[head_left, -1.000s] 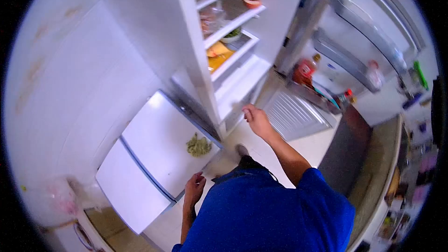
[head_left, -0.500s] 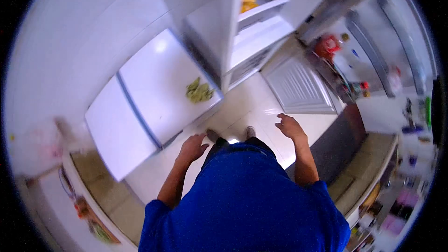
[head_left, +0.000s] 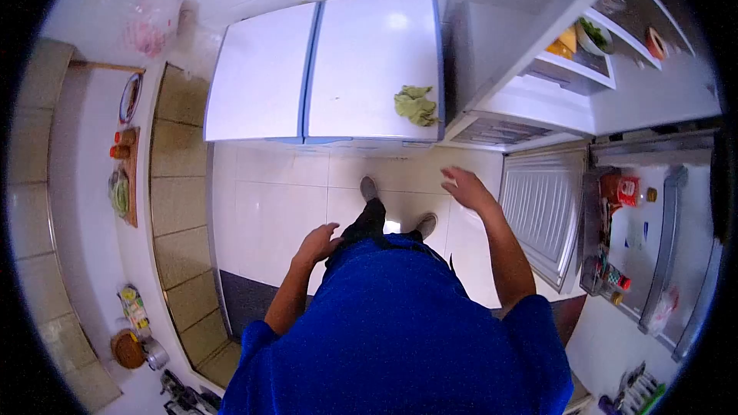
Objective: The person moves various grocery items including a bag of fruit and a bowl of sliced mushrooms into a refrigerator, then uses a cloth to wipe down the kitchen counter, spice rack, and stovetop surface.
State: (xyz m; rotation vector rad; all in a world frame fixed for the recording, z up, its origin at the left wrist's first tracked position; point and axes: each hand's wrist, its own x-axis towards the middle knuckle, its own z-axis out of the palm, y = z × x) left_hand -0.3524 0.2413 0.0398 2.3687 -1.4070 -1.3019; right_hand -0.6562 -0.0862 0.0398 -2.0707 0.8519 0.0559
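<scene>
Both of my hands hang in the air over the tiled floor, holding nothing. My left hand (head_left: 317, 244) is beside my waist, its fingers loosely apart. Further forward, my right hand (head_left: 467, 188) reaches out with fingers spread, below the front edge of a white chest freezer (head_left: 357, 69). A crumpled green cloth or leafy bundle (head_left: 416, 105) lies on the freezer's right lid; its exact kind I cannot tell. To the right stands an open refrigerator (head_left: 538, 100) with a bowl of greens (head_left: 593, 35) on a shelf. Neither hand touches anything.
The refrigerator's lower door (head_left: 544, 211) and upper door (head_left: 653, 238) hang open at right, the upper one holding bottles (head_left: 630, 191). A counter (head_left: 100, 261) on the left carries jars, a cutting board (head_left: 133, 177) and a pot (head_left: 154, 353). A plastic bag (head_left: 150, 23) sits behind.
My body and view have turned left, so the freezer now lies straight ahead and the refrigerator to the right. My feet have shifted into a stride. Both hands stay without anything in them.
</scene>
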